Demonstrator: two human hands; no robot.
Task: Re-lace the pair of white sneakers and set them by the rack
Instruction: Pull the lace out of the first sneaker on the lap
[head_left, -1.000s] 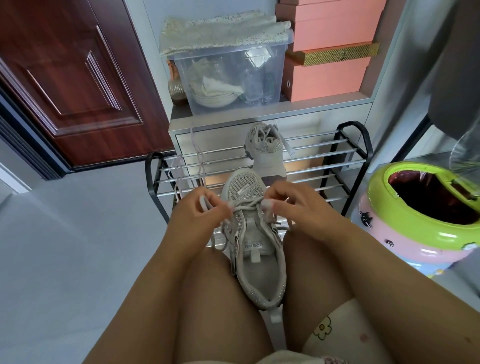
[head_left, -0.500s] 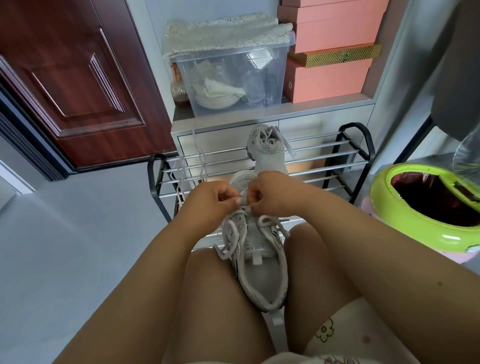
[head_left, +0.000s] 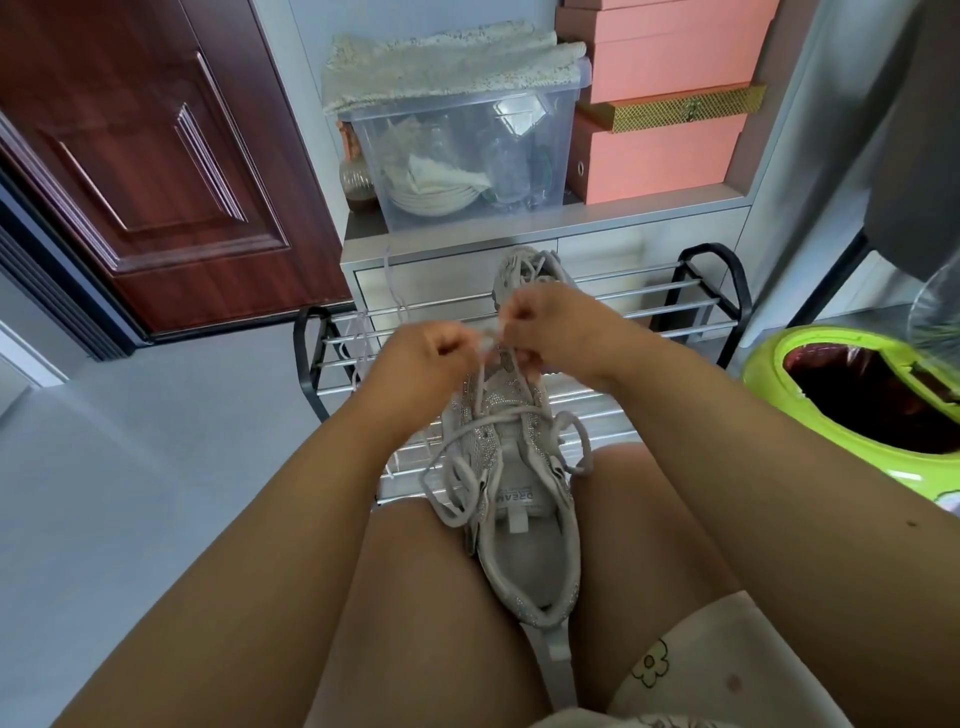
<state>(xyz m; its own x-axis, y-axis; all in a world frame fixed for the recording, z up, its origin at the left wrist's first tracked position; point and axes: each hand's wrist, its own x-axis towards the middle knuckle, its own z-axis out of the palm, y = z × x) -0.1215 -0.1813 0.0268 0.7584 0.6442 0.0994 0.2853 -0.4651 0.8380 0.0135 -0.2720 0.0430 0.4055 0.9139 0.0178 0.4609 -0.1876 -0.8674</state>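
The sneaker sits wedged between the thighs, just below both hands, so neither need steady it; the left hand and right hand each pinch a lace end, likely drawing it taut; the second sneaker waits on the rack just beyond the right hand.

A white sneaker is wedged between the thighs, toe pointed away. Its lace is pinched by the left hand and the right hand, held close together above the toe end. Loose lace loops are seen at both sides of the tongue. A second sneaker is seen on the shoe rack behind. A green bin is seen at right, a clear storage box and pink boxes on the shelf.
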